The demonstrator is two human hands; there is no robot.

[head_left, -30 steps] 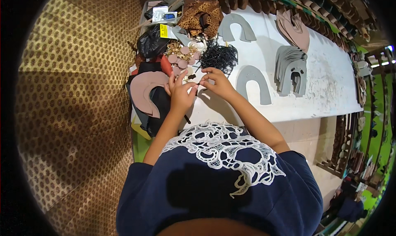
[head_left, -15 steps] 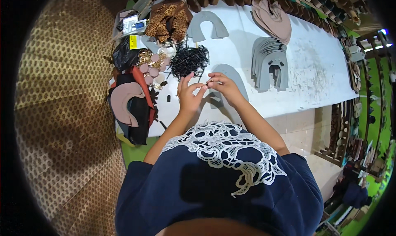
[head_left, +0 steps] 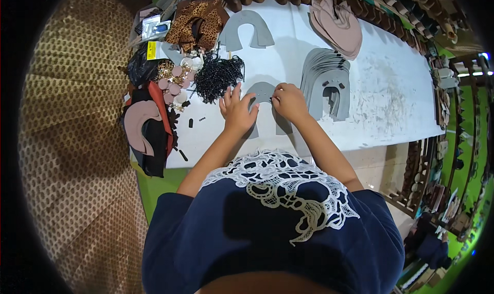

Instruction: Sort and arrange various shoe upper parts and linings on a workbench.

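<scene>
A grey U-shaped shoe-upper piece (head_left: 265, 90) lies on the white table in front of me, its curve pointing away. My left hand (head_left: 240, 111) rests at its left side with the fingers spread and holds nothing. On the inner right side of the curve, my right hand (head_left: 290, 103) has its thumb and fingers pinched together, low against the piece. Whatever is between those fingertips is tiny, dark and mostly covered. Just beyond my left hand sits a tangled heap of black beaded strands (head_left: 218, 75).
To the right stands a fanned stack of grey U-shaped pieces (head_left: 314, 78), with pink pieces (head_left: 337, 29) behind. Another grey piece (head_left: 247, 24) lies farther back. Left are leopard-print pieces (head_left: 193, 24), pink discs (head_left: 174, 89), a pink curved piece (head_left: 140, 124) and a small black tab (head_left: 191, 122).
Both hands were raised with fingertips meeting over a small thing. They have parted and lowered; the right is now down at the grey piece, while the left has spread its fingers beside it.
</scene>
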